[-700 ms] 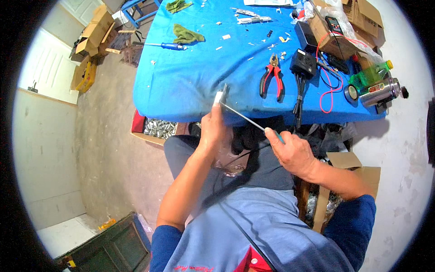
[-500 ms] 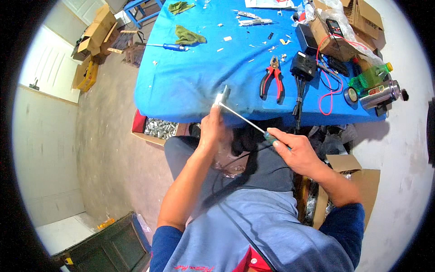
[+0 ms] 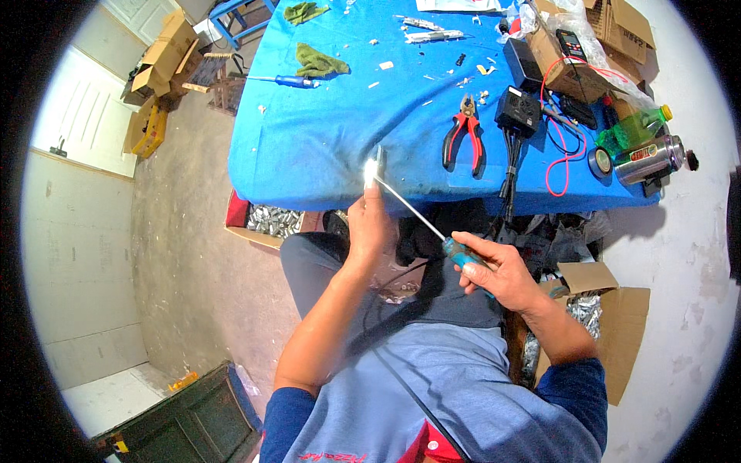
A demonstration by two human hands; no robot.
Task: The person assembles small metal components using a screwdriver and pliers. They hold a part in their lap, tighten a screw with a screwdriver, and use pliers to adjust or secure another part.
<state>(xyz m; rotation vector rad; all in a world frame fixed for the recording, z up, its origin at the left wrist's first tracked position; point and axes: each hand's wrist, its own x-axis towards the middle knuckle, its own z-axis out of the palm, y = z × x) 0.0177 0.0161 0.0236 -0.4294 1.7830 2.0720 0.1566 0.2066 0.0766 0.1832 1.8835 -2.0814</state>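
Teal screwdriver (image 3: pixel 457 251) in R fingers (image 3: pixel 472 239), silvery piece (image 3: pixel 372 169) in L

L fingers (image 3: pixel 373 198) are closed on the lower end of the silvery piece, whose far end sticks out fwd over the near edge of the blue-covered desk (image 3: pixel 301 154). R fingers are wrapped around the handle; shaft runs fwd-L to the piece just beyond L fingertips. Glare there, can't tell exact tip contact.

Red/blk pliers (image 3: pixel 475 147) lie on desk fwd-R of L fingers; blk box w/ cables (image 3: pixel 519 112) farther R. Blue-handled screwdriver (image 3: pixel 292 80) is well fwd-L of L fingers, green cloth (image 3: pixel 318 62) just beyond. Open box of small metal parts (image 3: pixel 255 238) sits below desk, L of L fingers.
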